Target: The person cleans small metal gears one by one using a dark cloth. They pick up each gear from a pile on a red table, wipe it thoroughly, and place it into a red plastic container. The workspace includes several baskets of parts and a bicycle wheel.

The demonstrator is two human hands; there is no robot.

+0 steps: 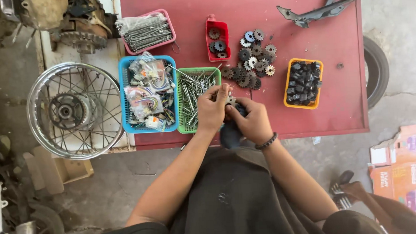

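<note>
Both hands meet over the front edge of the red table (pixel 308 31). My left hand (pixel 212 108) pinches a small metal sprocket (pixel 230 100) by its rim. My right hand (pixel 252 121) presses a dark blue cloth (pixel 230 130) against that sprocket from below. A loose heap of similar small sprockets (pixel 254 57) lies on the table just beyond my hands. A red tray (pixel 217 38) behind it holds a few more sprockets.
A green basket (pixel 195 91) of metal spokes and a blue basket (pixel 147 94) of wired parts sit left of my hands. An orange tray (pixel 303 83) holds black parts at right. A pink tray (pixel 147 31), a spoked wheel rim (pixel 75 111), a dark bracket (pixel 325 6) and a cardboard box (pixel 400 168) surround the table.
</note>
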